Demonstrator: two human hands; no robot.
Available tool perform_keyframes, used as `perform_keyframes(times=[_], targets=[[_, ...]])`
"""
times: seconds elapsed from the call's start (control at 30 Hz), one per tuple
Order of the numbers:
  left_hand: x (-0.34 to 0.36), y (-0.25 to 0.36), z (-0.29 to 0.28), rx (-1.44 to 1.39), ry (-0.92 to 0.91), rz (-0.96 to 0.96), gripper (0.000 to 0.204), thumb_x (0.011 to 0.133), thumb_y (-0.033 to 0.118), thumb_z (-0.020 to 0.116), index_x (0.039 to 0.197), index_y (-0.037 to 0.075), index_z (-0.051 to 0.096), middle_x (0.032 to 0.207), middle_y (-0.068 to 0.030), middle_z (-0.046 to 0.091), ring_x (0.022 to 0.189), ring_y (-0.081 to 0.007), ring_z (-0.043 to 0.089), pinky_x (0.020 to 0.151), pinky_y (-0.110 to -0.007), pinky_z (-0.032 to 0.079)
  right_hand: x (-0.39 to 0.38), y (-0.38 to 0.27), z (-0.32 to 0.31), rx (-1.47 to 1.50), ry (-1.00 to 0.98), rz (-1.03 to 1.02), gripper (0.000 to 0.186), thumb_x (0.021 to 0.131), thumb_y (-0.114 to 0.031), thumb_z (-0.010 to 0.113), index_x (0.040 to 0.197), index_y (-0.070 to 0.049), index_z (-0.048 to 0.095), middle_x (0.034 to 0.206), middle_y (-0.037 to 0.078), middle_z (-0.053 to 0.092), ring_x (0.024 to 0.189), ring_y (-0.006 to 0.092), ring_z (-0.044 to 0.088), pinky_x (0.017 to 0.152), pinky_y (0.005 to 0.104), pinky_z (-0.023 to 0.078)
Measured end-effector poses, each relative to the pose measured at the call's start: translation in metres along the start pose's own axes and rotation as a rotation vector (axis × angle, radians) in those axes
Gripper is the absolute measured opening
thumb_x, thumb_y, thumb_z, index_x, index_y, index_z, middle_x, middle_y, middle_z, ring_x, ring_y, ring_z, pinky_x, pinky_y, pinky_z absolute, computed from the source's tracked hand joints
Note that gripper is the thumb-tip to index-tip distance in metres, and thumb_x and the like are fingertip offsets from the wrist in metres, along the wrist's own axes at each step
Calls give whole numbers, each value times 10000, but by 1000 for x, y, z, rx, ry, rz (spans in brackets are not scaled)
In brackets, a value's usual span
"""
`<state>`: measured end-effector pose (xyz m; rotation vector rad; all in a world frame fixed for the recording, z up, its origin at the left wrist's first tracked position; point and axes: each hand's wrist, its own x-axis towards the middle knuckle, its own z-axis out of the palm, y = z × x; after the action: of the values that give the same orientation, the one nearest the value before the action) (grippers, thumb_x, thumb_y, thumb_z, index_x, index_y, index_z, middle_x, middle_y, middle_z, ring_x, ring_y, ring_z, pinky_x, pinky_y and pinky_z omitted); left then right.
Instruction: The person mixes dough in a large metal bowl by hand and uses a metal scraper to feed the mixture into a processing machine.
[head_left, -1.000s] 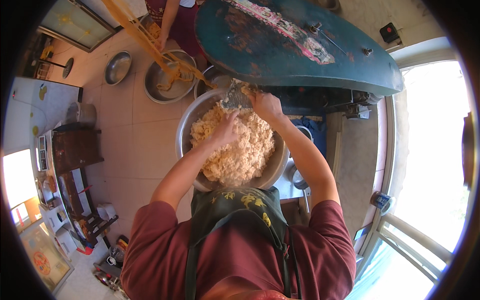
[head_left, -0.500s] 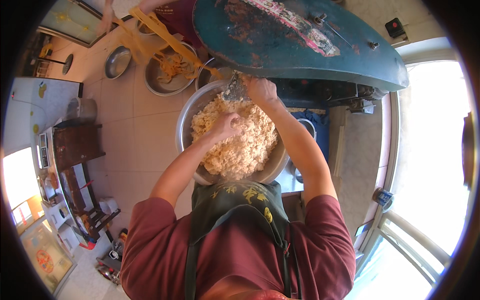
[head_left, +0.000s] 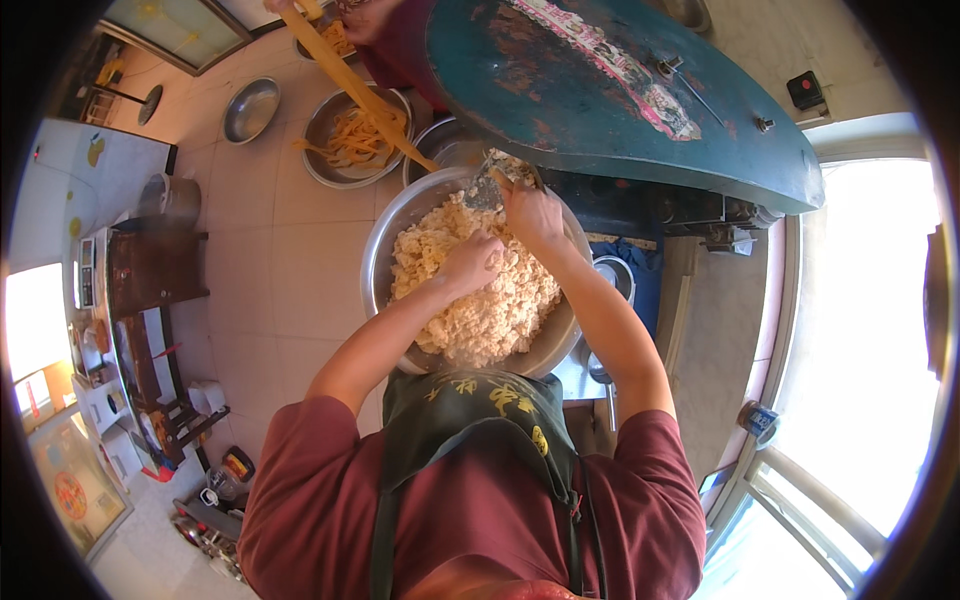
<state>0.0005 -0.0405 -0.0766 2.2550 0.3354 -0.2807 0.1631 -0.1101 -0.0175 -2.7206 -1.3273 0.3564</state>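
A large metal bowl [head_left: 378, 250] full of pale, crumbly dough [head_left: 490, 320] stands right before my apron. My right hand [head_left: 533, 212] grips a flat scraper [head_left: 484, 192] near the bowl's far rim, its grey blade smeared with dough. Over the middle of the dough is my left hand [head_left: 474, 262], fingers curled; whether any dough is inside them is hidden.
A big green machine housing [head_left: 580, 110] overhangs the far right. Beyond the bowl another person's sleeve [head_left: 390, 40] shows, beside a long yellow strip [head_left: 335, 65] hanging over a basin [head_left: 318, 165] of similar strips. Another basin [head_left: 251, 110] sits on the tiled floor.
The scraper and my right hand have shifted slightly right and nearer me. My left hand has moved right, closer to the right one, its fingers more curled. The whole view has shifted a little.
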Motion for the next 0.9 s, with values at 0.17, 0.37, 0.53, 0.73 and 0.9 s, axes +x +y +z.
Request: perform_keyframes(times=[0.17,0.37,0.53,0.73,0.9], targets=[[6,4,-2,-29,-34,-59,414,819,93,708,1209,50,577,1210,-183,589,982,-272,632,821,-408,536,16,3,12,71,215,23,388,991,-382,519,920,-16,625,713,210,691,662,371,705,591,469,564],[21,-8,10,-108,-133,-112,457,855,169,722,1254,35,543,1111,-177,623,929,-253,636,787,-398,554,-11,23,7,118,213,59,347,963,-338,572,827,-21,617,694,221,677,658,391,691,600,469,569],[2,6,-54,-220,-292,-313,568,889,205,701,1384,59,465,1217,-226,573,953,-254,632,825,-386,557,-29,32,-9,194,196,51,328,965,-327,567,844,-26,617,697,231,669,662,411,677,598,487,559],[1,-7,-47,543,-8,-39,655,897,161,685,1475,75,389,1496,-206,405,1350,-363,446,1160,-450,364,-31,38,-1,215,217,61,343,970,-334,555,831,-26,612,709,236,670,671,420,674,605,503,551],[10,-22,-27,244,-84,33,589,856,78,702,1402,73,481,1451,-175,473,1322,-329,484,1142,-421,392,-24,40,1,206,201,58,365,975,-350,541,824,-27,615,703,243,666,669,423,673,605,510,548]])
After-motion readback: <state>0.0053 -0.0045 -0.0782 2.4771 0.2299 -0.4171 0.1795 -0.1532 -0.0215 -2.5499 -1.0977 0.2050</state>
